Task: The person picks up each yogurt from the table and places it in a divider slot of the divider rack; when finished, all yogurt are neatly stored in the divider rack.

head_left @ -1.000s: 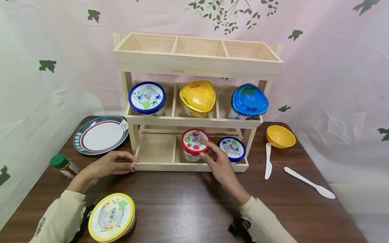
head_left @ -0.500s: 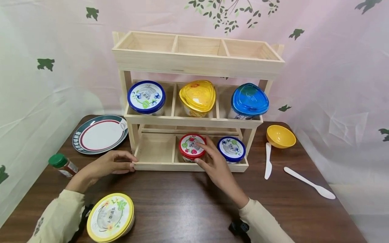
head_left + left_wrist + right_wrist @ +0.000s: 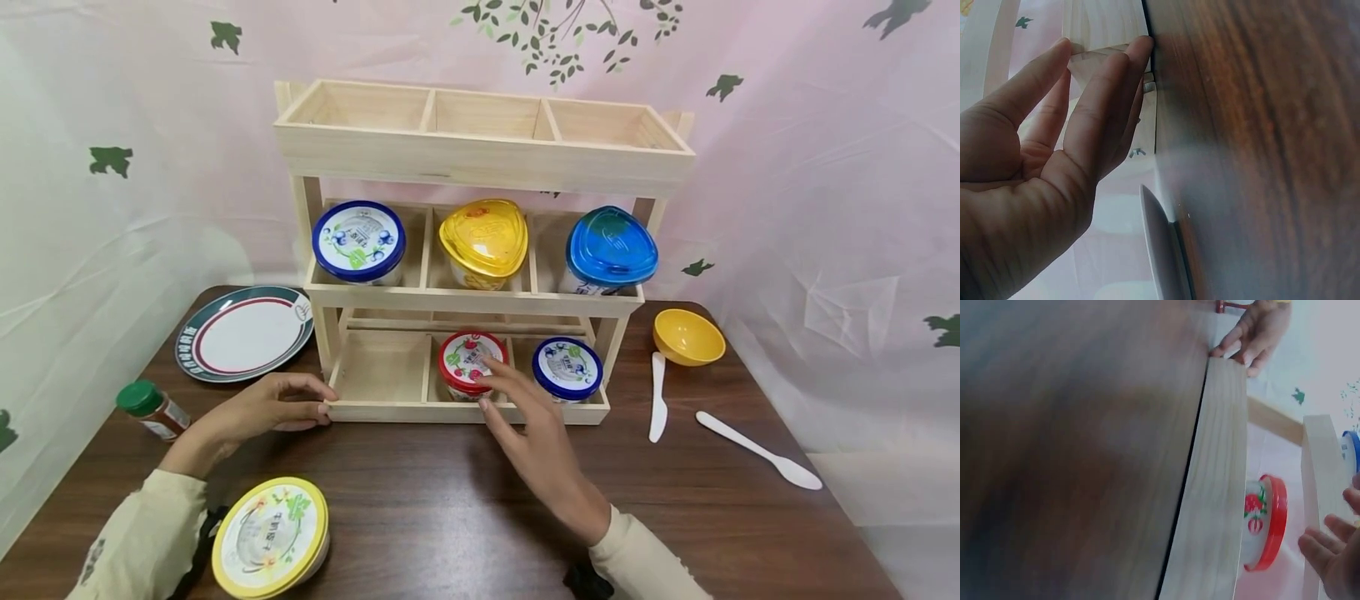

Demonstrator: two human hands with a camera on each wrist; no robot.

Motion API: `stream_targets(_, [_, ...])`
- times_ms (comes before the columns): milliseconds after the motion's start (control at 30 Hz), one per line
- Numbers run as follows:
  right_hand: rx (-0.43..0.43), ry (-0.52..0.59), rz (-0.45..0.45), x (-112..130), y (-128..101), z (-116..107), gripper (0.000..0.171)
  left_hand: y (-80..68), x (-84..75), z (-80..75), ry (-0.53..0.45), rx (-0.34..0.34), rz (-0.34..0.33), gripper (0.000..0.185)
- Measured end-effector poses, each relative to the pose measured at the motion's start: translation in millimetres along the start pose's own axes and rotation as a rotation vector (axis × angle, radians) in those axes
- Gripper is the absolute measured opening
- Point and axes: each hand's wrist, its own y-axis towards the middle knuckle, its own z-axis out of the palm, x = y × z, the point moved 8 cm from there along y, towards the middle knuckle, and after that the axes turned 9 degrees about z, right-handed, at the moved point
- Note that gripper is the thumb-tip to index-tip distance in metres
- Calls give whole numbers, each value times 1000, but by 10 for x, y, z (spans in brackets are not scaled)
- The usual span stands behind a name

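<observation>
In the head view a small tub with a red, berry-printed lid [image 3: 472, 361] stands in the middle compartment of the bottom tier of a wooden rack [image 3: 480, 167]. My right hand [image 3: 536, 437] is over its front right, fingers loosely spread; the right wrist view shows those fingers apart from the red lid [image 3: 1274, 522]. With thumb and fingertips my left hand [image 3: 262, 411] holds the front left corner of the bottom tier, and the left wrist view has the same hand [image 3: 1079, 125] at that wooden corner. A blue-lidded tub [image 3: 567, 368] occupies the right compartment.
The middle tier carries a blue-lidded tub [image 3: 358, 240], a yellow-lidded one [image 3: 483, 239] and a light-blue-lidded one [image 3: 611, 247]. Around the rack lie a plate [image 3: 247, 333], a spice jar [image 3: 153, 410], a yellow-lidded tub [image 3: 272, 536], a yellow bowl [image 3: 688, 337], a white knife [image 3: 657, 400] and a spoon [image 3: 759, 450].
The red-lidded tub has moved left and down into its compartment. My right hand has let go of it and drawn back slightly, while my left hand stays at the corner.
</observation>
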Motion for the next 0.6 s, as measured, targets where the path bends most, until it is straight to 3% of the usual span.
stream_targets(133, [51, 29, -38, 135, -35, 103, 29, -1, 11, -4, 3, -4, -1, 27])
stream_targets(300, [144, -21, -90, 327, -81, 264, 37, 8, 12, -6, 3, 2, 7, 27])
stream_targets(600, [377, -29, -11, 487, -165, 682, 49, 18, 22, -8, 10, 4, 9, 26])
